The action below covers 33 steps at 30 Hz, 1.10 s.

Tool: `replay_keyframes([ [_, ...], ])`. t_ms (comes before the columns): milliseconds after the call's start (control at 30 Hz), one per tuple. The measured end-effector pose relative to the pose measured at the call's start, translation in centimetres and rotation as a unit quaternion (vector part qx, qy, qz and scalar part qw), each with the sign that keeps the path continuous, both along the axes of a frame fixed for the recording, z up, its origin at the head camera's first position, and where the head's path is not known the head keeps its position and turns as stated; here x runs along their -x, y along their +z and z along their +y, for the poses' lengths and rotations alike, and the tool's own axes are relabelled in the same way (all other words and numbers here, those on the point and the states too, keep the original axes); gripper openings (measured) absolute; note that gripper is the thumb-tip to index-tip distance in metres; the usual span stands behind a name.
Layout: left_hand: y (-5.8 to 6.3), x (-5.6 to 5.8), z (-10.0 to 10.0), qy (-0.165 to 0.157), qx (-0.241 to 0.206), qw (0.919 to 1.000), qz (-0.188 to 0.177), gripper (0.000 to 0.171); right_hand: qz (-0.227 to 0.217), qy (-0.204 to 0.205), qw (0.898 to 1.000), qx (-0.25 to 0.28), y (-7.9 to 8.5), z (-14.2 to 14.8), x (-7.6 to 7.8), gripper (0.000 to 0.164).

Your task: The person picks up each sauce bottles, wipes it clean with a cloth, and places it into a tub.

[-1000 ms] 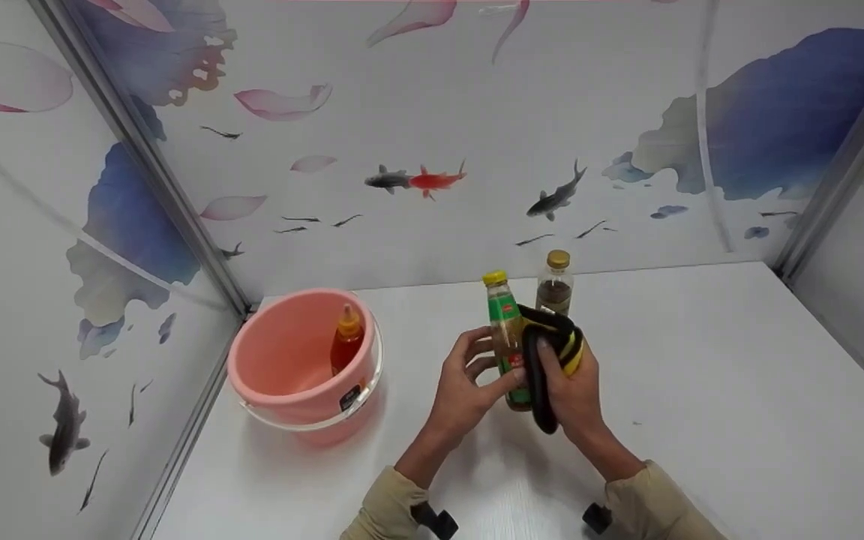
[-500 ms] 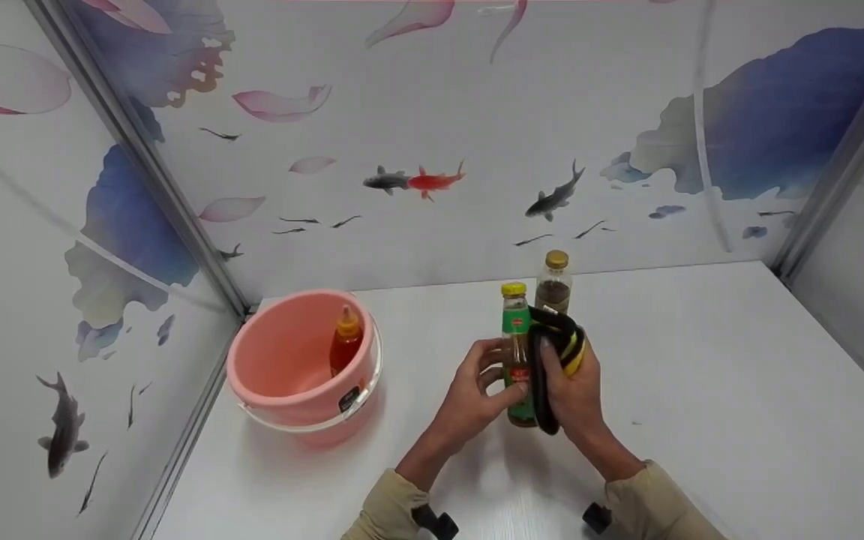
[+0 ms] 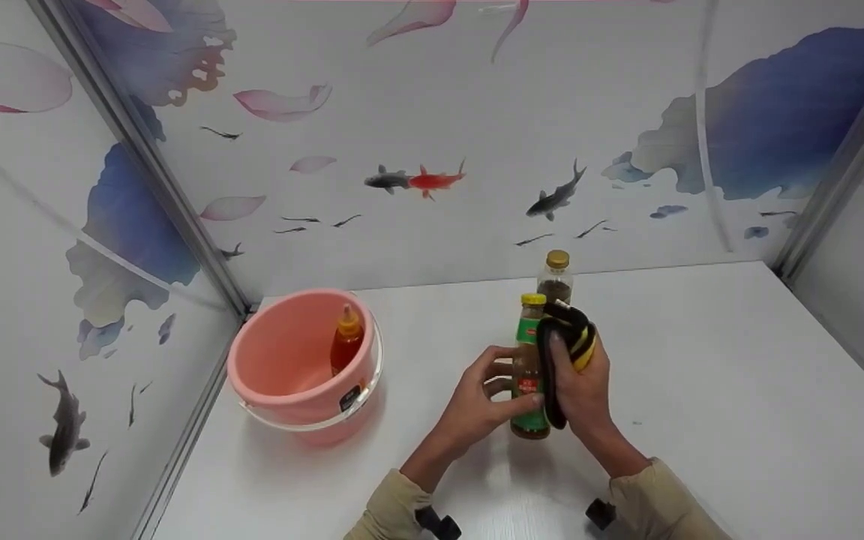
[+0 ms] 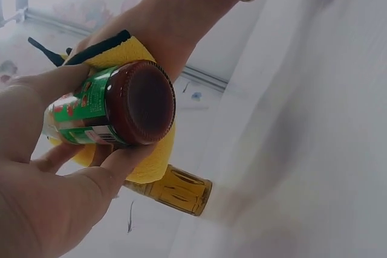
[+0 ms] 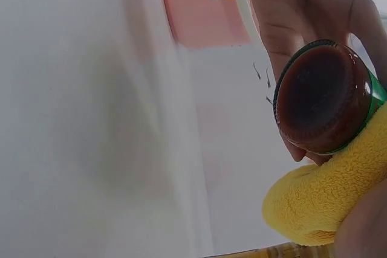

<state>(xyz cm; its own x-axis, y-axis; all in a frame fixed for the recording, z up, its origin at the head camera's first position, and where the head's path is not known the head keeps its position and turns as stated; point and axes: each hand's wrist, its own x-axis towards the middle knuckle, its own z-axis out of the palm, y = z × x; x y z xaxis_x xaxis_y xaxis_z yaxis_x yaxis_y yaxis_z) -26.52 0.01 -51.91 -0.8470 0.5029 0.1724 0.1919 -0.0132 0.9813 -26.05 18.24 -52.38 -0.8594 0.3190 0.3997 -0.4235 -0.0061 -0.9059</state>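
A glass sauce bottle [image 3: 528,375] with a yellow cap and green label is gripped by my left hand [image 3: 481,401], thumb in front and fingers behind. It stands nearly upright, and its dark round base faces both wrist cameras. My right hand [image 3: 583,390] holds a yellow cleaning cloth [image 5: 326,185] with black edging, folded and pressed against the bottle's right side. Part of the label is covered by the cloth and left thumb. Just behind stands another glass bottle [image 3: 555,285] with a gold cap and dark contents; its lower part is hidden in the head view.
At the left of the white table [image 3: 717,390] sits a pink bucket [image 3: 274,356] with a pale handle. Inside it is a squeeze bottle [image 3: 344,351] of red sauce with an orange top. Printed panels [image 3: 432,97] wall in the back and sides.
The sauce bottle has shifted right and toward me, from leaning left to nearly upright. My left hand moved right with it; my right hand and the cloth shifted slightly right.
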Motion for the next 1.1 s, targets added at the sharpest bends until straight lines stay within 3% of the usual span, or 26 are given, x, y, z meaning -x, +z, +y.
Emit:
replay_keyframes([
  [567, 0.4, 0.2, -0.3, 0.031, -0.009, 0.9990, 0.031, 0.060, -0.011, 0.001, 1.000, -0.003, -0.2, -0.3, -0.1, 0.030],
  [767, 0.4, 0.3, -0.3, 0.040, -0.028, 0.9986, 0.021, 0.059, -0.009, 0.004, 1.000, -0.007, -0.4, -0.7, -0.1, 0.030],
  [1100, 0.9, 0.4, -0.4, 0.093, -0.059, 0.9938, 0.016, 0.060, -0.017, 0.019, 1.000, -0.012, -0.8, -1.2, -0.4, 0.030],
])
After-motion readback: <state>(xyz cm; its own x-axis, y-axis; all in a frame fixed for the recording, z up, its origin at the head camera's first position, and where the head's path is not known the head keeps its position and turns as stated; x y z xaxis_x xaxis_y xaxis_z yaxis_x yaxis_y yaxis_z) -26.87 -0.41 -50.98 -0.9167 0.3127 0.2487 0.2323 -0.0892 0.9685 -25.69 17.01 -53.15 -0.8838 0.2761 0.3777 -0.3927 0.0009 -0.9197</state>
